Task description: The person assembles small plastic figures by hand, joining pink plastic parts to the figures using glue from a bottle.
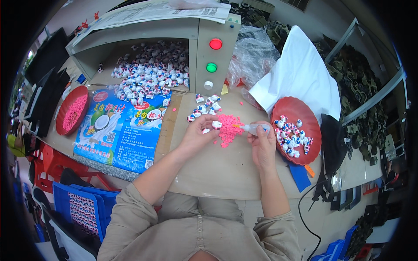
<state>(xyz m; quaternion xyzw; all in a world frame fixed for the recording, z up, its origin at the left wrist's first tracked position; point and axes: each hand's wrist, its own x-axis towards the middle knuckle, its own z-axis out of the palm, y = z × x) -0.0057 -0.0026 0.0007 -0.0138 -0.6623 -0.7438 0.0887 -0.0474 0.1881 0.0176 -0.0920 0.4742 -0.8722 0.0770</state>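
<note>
The left hand (199, 132) pinches a small white figure (216, 125) between thumb and fingers, over the left edge of a heap of pink pieces (227, 138) on the table (209, 174). The right hand (263, 141), apart from the left, grips a small clear bottle (256, 129) whose thin yellowish nozzle points left at the heap.

Most of the writing is at the left, on a flat blue printed sheet (117, 150): large characters under red oval emblems, split coconuts with white splashes, smaller lines of text, a square code and, at its near right corner, a barcode. On top of the grey metal box (202, 35) at the far side lies a newspaper (161, 14) in dense print, too small to read. The box's red button (215, 44) and green button (211, 67) show no readable label.

More figures lie just beyond the left hand, inside the box, and in the red dish (292, 103) at the right.
</note>
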